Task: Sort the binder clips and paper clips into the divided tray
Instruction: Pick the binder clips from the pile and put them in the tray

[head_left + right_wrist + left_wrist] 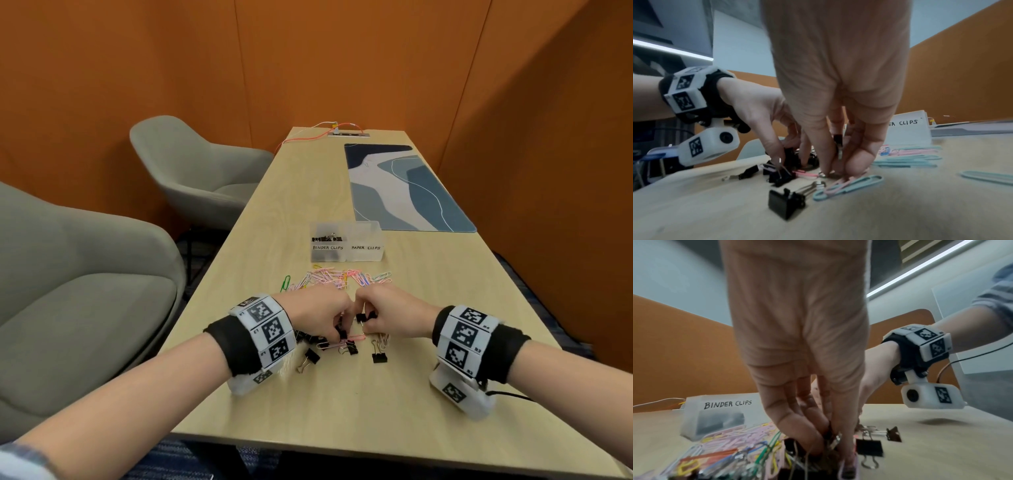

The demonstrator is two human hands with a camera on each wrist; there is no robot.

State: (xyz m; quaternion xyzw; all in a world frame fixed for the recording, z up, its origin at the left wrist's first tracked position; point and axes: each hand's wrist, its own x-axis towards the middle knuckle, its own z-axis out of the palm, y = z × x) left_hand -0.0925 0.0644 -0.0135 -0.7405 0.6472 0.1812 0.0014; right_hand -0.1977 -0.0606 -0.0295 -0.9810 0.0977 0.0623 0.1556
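Fingers (pixel 337 325) of both hands pinch binder clips (pixel 342 334) on table (pixel 445 308).

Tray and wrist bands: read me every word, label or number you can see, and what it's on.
"BINDER CLIPS": handwritten on the divided tray, left compartment front.
"PAPER CLIPS": handwritten on its right compartment front.
Wrist bands: black-and-white marker squares; the tiny codes beside them are too small to read.

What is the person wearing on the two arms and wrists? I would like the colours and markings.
Each wrist carries a black fabric band with white blocks printed with black square markers: left wrist band, right wrist band. Under each hangs a small white camera housing with its own marker; a thin black cable leaves the right one. A striped sleeve covers the right upper arm.
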